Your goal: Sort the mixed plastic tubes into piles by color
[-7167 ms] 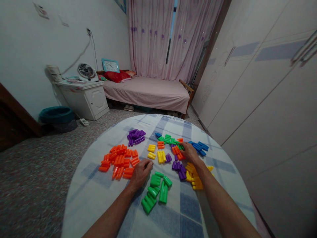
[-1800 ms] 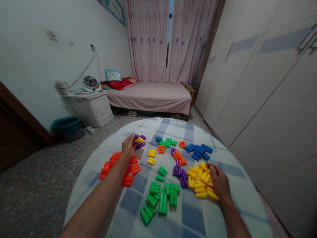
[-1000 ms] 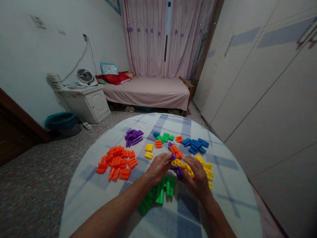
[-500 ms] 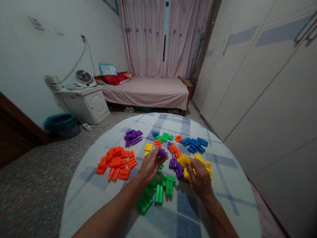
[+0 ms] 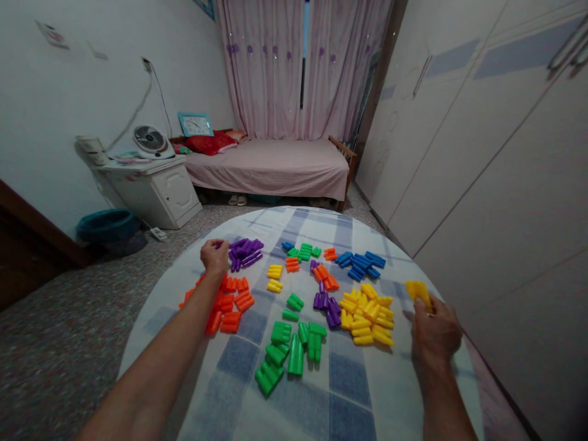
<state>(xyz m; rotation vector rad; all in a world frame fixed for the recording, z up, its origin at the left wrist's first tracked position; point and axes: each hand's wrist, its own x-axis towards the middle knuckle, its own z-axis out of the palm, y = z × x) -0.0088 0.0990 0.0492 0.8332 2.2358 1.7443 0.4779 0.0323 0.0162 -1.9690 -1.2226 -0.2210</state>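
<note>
My left hand [image 5: 214, 255] is at the left end of a heap of purple plastic blocks [image 5: 248, 250], fingers pinched on a purple block mostly hidden by them. Its forearm covers part of the orange block pile [image 5: 236, 303]. At the right side of the table, my right hand [image 5: 435, 327] grips a yellow block [image 5: 417, 291] between thumb and fingers, raised above the cloth. To its left lies a heap of yellow blocks [image 5: 367, 315]. Each block looks like short ribbed tubes joined side by side.
Green blocks [image 5: 296, 355] lie at the near middle, blue blocks [image 5: 362, 266] at the back right. Several small mixed groups, including purple blocks [image 5: 327, 306], lie between. The round table [image 5: 220, 398] has a checked cloth. A bed [image 5: 271, 162] and wardrobe [image 5: 496, 184] stand beyond.
My left hand has moved from the table's middle to the purple heap at the back left. My right hand has lifted away from the yellow heap to the right, carrying a yellow block.
</note>
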